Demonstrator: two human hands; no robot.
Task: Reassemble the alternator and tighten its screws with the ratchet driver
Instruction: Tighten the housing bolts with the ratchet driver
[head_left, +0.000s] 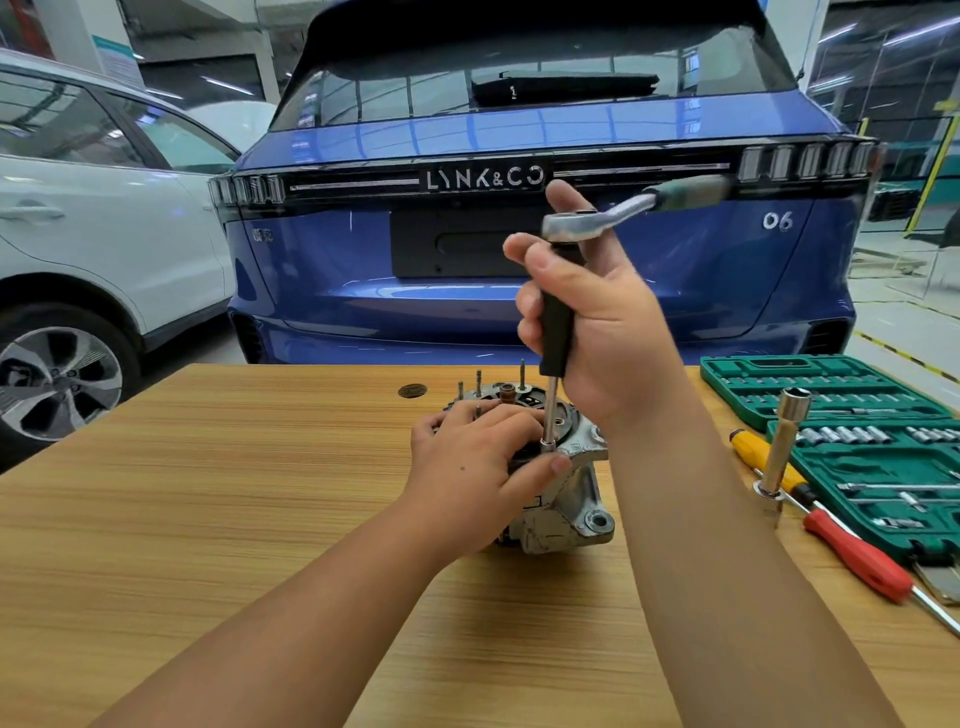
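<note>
The silver alternator (566, 499) stands on the wooden table (208, 493), with several thin studs rising from its top. My left hand (478, 462) lies over its top and grips the housing, thumb beside the socket. My right hand (592, 322) grips the black upright handle of the driver extension (557, 322). Its thin steel shaft runs down to a small socket (547, 442) set on the alternator's rim. The ratchet head (576, 224) sits on top of the handle, and its blurred green grip (685, 193) points to the right.
An open green socket set case (852, 415) lies at the right of the table. Beside it are a tall steel socket wrench (785, 441), a yellow-handled screwdriver (763, 457) and a red-handled screwdriver (857, 558). A blue car (519, 291) stands just behind the table, a white car (104, 234) at the left.
</note>
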